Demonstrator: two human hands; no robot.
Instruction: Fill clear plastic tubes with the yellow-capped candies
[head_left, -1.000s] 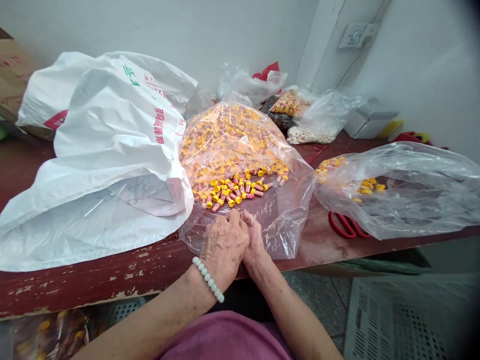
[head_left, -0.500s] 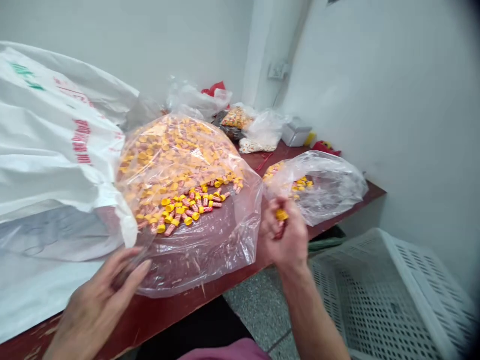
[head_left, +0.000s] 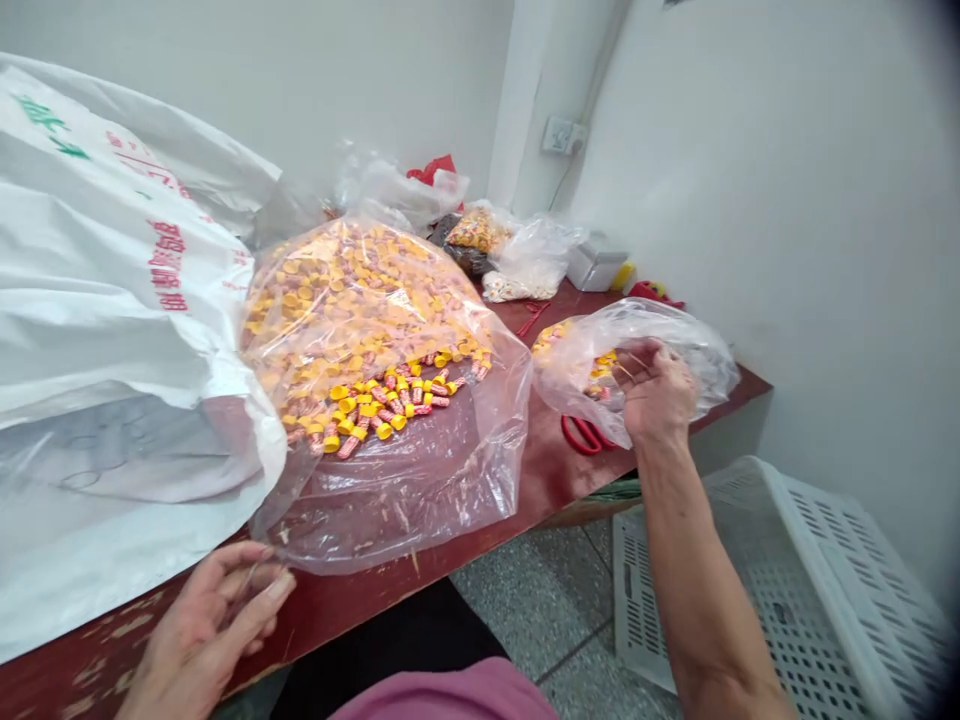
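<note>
A large clear plastic bag (head_left: 450, 450) lies on its side, full of small yellow-capped pieces (head_left: 390, 405) with red-and-white patterned bodies. Just below its near left edge is my left hand (head_left: 217, 625), fingers loosely curled and thumb apart; I see no piece in it. To the right, my right hand (head_left: 660, 390) reaches over a smaller clear bag (head_left: 705, 365) that also holds yellow pieces (head_left: 602, 370). Its fingers extend toward those pieces, palm partly showing and nothing held. The plastic partly veils the fingertips.
Red scissor-like handles (head_left: 587, 436) protrude beside the small bag on the red table (head_left: 544, 480). A white printed sack (head_left: 112, 330) fills the left. Several bags, one with white contents (head_left: 517, 285), and a pale box (head_left: 596, 262) stand behind. A white plastic crate (head_left: 817, 590) is below right.
My right hand has moved right and forward to the small bag, and the yellow-capped piece is out of it. My left hand has dropped slightly from the large bag's edge. Red handles have come into sight.
</note>
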